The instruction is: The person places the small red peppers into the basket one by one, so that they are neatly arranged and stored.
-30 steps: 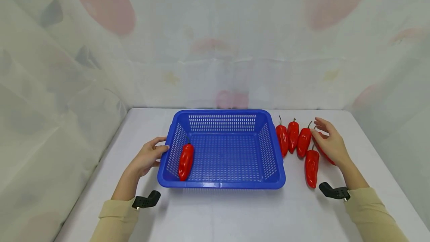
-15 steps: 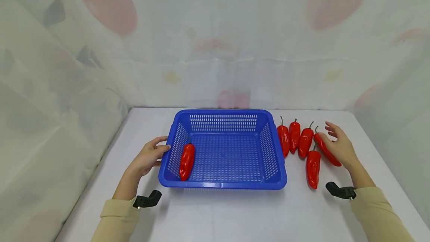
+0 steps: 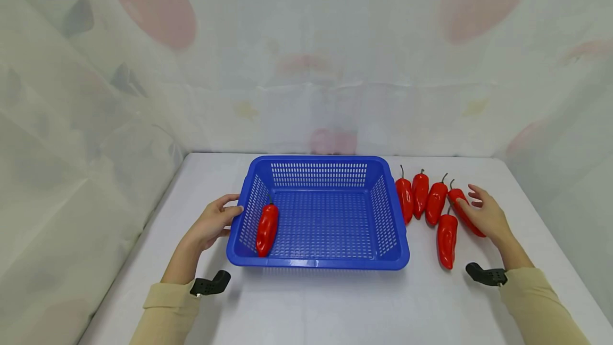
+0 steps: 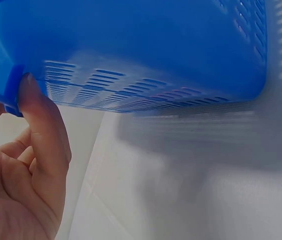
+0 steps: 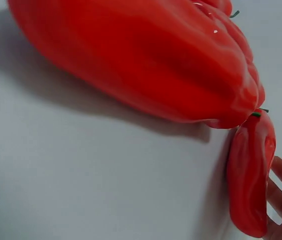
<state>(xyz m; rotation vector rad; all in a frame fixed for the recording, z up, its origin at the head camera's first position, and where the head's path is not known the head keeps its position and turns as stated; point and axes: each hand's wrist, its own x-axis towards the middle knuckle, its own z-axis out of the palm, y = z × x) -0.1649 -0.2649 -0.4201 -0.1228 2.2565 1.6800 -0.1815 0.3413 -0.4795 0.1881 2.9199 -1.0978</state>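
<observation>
My left hand [image 3: 210,222] grips the left rim of a blue plastic basket [image 3: 316,263]. In the left wrist view, fingers [image 4: 48,135] of that hand curl at the rim. One red pepper [image 3: 266,230] lies inside the basket, along its left wall. On the right, my right hand [image 3: 486,217] is spread over the rightmost red pepper [image 3: 469,223], its thumb across the upper part. In the right wrist view, the fingers [image 5: 280,192] are beside this pepper [image 5: 250,175]; whether they touch it I cannot tell.
Several more red peppers [image 3: 435,204] lie right of the basket, stems pointing away. Another red pepper [image 3: 447,241] lies nearer the front and looms large in the right wrist view. All stand on a white table [image 3: 306,307] with patterned cloth [image 3: 306,68] behind.
My right hand moved right and slightly nearer the front, first uncovering the rightmost pepper, then lowering over it. My left hand and the basket hold almost still.
</observation>
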